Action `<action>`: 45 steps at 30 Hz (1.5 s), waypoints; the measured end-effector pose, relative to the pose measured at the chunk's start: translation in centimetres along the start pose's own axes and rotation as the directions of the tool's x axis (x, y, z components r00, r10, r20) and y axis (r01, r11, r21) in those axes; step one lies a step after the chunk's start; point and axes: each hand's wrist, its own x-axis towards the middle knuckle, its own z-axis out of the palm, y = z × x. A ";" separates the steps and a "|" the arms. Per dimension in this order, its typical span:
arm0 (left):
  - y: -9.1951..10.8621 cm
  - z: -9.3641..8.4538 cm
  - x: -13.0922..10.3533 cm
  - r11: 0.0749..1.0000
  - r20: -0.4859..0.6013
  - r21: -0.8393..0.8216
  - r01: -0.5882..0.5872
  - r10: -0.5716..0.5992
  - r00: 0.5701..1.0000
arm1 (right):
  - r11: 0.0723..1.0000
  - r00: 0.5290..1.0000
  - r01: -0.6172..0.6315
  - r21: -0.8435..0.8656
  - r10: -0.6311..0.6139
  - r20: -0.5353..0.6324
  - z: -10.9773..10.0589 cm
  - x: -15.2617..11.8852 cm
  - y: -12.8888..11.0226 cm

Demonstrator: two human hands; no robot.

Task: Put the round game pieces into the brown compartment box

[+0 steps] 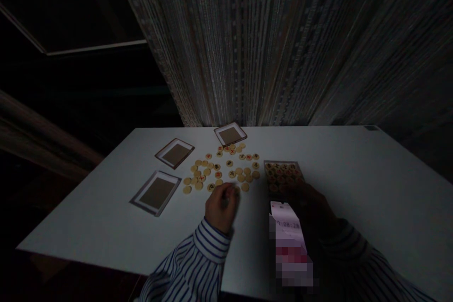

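Xiangqi pieces, round and pale wood-coloured, lie scattered over the middle of the white surface. Some show red or dark characters; others show a plain face. A few sit touching in small clusters, while others lie singly.

The left hand is at the near edge of this scatter, its fingers curled and the thumb brought close to the forefinger. In this dim light I cannot tell whether a piece is pinched between them.

The right hand is in deep shadow at the near right corner of a shallow box, where more pieces lie face up in rows. Its fingers are too dark to say how far they are spread or whether they hold anything.

Just nearer than the box, beside the right hand, lies a phone with a lit screen showing a timer. Three shallow trays with brown bottoms lie around the scatter: a near left tray, a far left tray and a back tray. Both arms wear striped sleeves.
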 end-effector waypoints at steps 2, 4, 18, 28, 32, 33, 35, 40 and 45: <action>0.0 -0.1 0.0 1.000 -0.002 -0.001 -0.023 0.023 1.000 | 1.000 1.000 0.007 -0.003 -0.007 -0.003 0.1 -0.1 0.1; 0.1 -0.1 0.0 0.999 0.009 -0.004 -0.053 0.053 0.999 | 0.999 1.000 -0.030 0.012 0.030 -0.004 0.3 -0.4 0.1; -0.3 0.0 -0.2 0.999 0.047 -0.017 -0.038 0.039 0.998 | 0.999 0.999 0.021 -0.029 -0.022 -0.041 0.2 -0.2 0.0; -0.7 -1.1 0.2 1.000 -0.007 -0.008 -0.004 0.004 1.000 | 0.998 1.000 -0.021 0.052 0.021 -0.009 0.2 0.8 -0.8; -1.1 -2.2 0.4 0.998 0.006 0.043 0.036 -0.036 0.999 | 0.996 0.999 -0.043 0.074 0.041 0.028 -0.6 2.2 -1.3; -1.3 -2.4 0.5 0.997 0.008 0.057 0.044 -0.045 0.999 | 0.991 0.994 -0.104 0.088 0.100 0.046 -0.7 2.5 -1.4; -1.6 -2.9 0.8 0.994 0.015 0.083 0.065 -0.067 0.998 | 0.974 0.975 -0.192 0.119 0.175 0.137 -0.8 3.2 -1.4; -2.3 -3.7 2.0 0.977 0.023 0.151 0.152 -0.157 0.987 | 0.972 0.970 -0.195 0.133 0.170 0.175 -0.9 4.7 -1.6; -2.6 -4.1 4.0 0.954 0.075 0.226 0.197 -0.218 0.973 | 0.984 0.988 -0.074 0.164 0.050 0.146 -0.9 6.5 -2.3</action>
